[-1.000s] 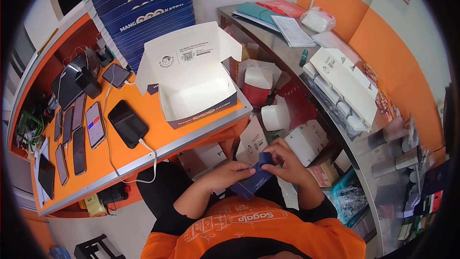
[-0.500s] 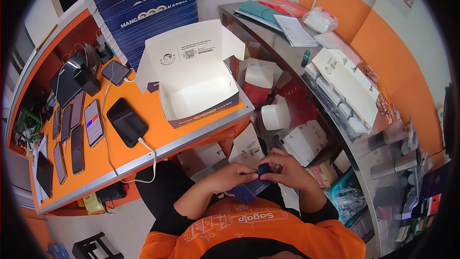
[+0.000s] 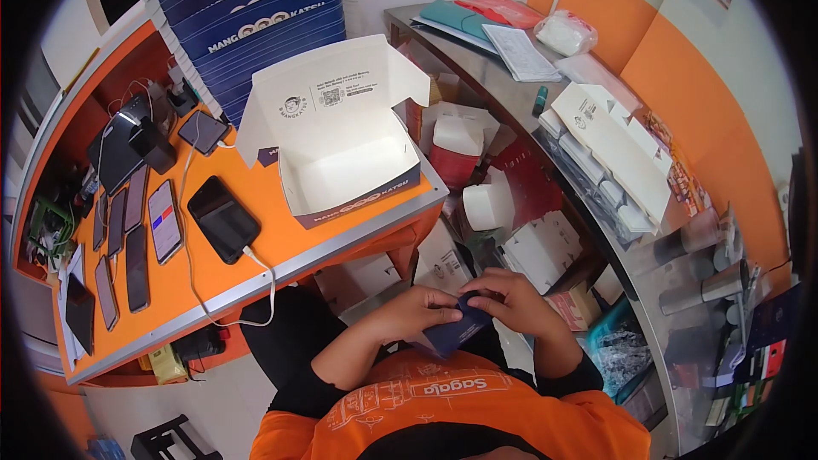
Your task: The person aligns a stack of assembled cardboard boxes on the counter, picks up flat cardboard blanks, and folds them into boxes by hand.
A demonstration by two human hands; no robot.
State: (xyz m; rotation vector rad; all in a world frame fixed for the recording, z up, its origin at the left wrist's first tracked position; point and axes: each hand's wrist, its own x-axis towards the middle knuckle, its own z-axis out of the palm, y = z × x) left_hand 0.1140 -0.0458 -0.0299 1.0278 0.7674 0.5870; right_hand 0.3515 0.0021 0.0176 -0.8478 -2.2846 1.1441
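Low in front of my body is a cardboard food box (image 3: 453, 334), dark blue outside, with a white inner panel standing up behind my fingers. My left hand (image 3: 423, 310) pinches its top edge from the left, thumb on the blue side. From the right, my right hand (image 3: 504, 296) grips a corner of the same box with bent fingers. Part of the box is hidden behind the hands and against the orange shirt. An assembled box (image 3: 354, 170) with its lid raised rests on the orange table (image 3: 358, 237), farther off to the left.
Several phones (image 3: 223, 220) and charging cables lie on the orange table. Behind it rises a tall stack of blue boxes (image 3: 273, 21). Open boxes (image 3: 543, 247) fill the low space ahead. On the right, a metal counter (image 3: 511, 72) carries papers, cartons and cups.
The blue flap that stood up between my fingers is now folded down, and the box's blue side is turned more upright. Both hands stay on it.
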